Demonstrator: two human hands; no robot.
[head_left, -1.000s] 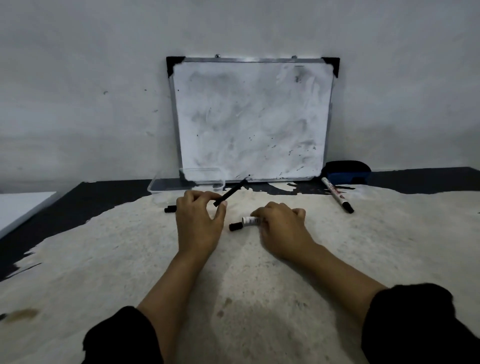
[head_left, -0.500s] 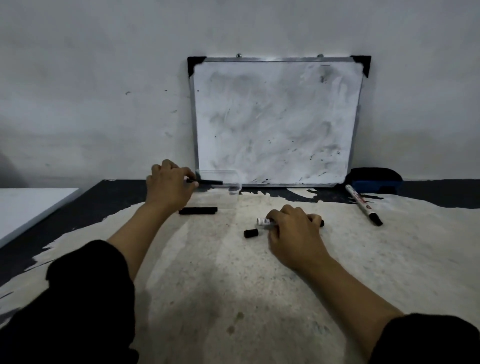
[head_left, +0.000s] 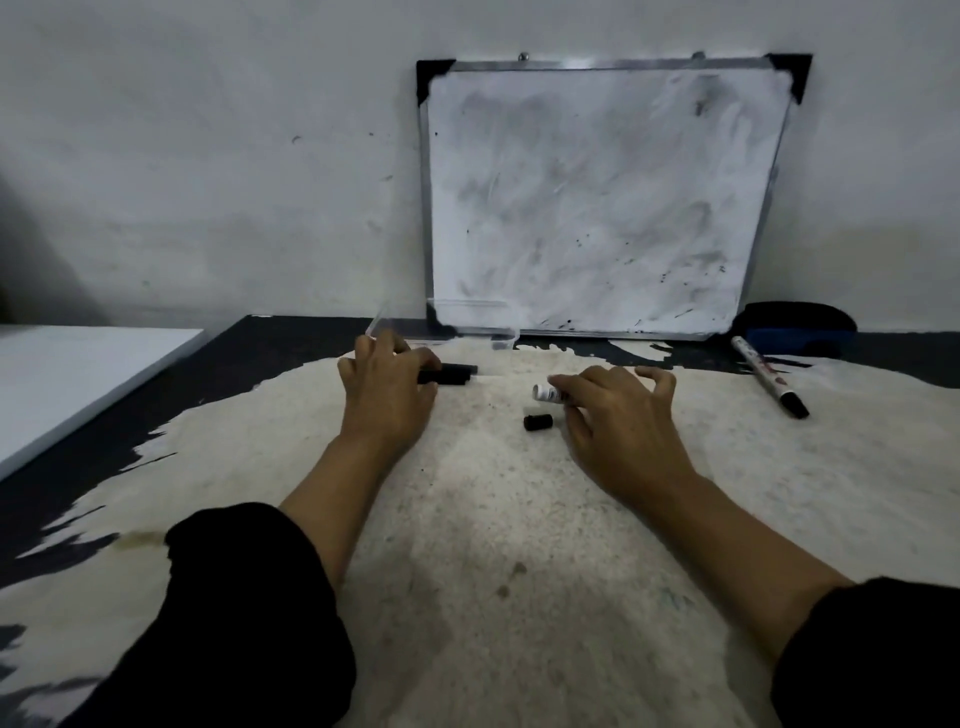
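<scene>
Marker in right hand | black tube in left hand

A: Which colours does the whiteboard have?

B: White, with grey smeared clouds and small black dots. The frame is silver and the corners are black.

A: And the table?

B: Cream and speckled in the middle, with ragged black patches at the edges.

A: The pen parts?

B: The tube is black, the barrel is white with dark print, and the small cap is black. The other marker is white with red print and a black cap. The eraser is black above and blue below. The sleeves are black.
</scene>
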